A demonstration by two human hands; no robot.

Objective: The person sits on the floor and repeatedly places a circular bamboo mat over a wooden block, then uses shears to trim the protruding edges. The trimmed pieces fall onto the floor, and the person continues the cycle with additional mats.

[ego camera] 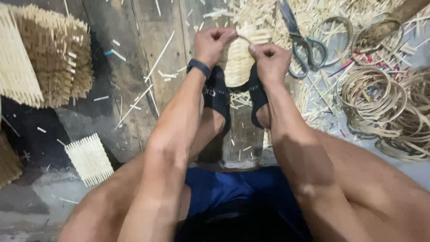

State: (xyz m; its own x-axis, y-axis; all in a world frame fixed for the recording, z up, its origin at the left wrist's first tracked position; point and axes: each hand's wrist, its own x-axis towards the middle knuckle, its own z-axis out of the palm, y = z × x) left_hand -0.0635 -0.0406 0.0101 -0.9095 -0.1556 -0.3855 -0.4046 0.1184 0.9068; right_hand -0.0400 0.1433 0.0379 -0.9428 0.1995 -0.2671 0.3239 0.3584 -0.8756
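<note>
My left hand (213, 43) and my right hand (269, 60) both pinch the top rim of a small pale woven bamboo basket (238, 62). The basket stands clamped between my two feet, which wear black socks (217, 96). A thin bamboo strip (244, 37) curves between the fingertips of both hands along the rim. A black band sits on my left wrist (198, 67).
Large scissors (299, 39) lie just right of the hands among bamboo offcuts. Coiled bamboo rings (374, 96) pile up at right. Stacked woven pieces (47, 56) sit at upper left, a small woven mat (89, 159) at lower left. Loose sticks litter the dark wooden floor.
</note>
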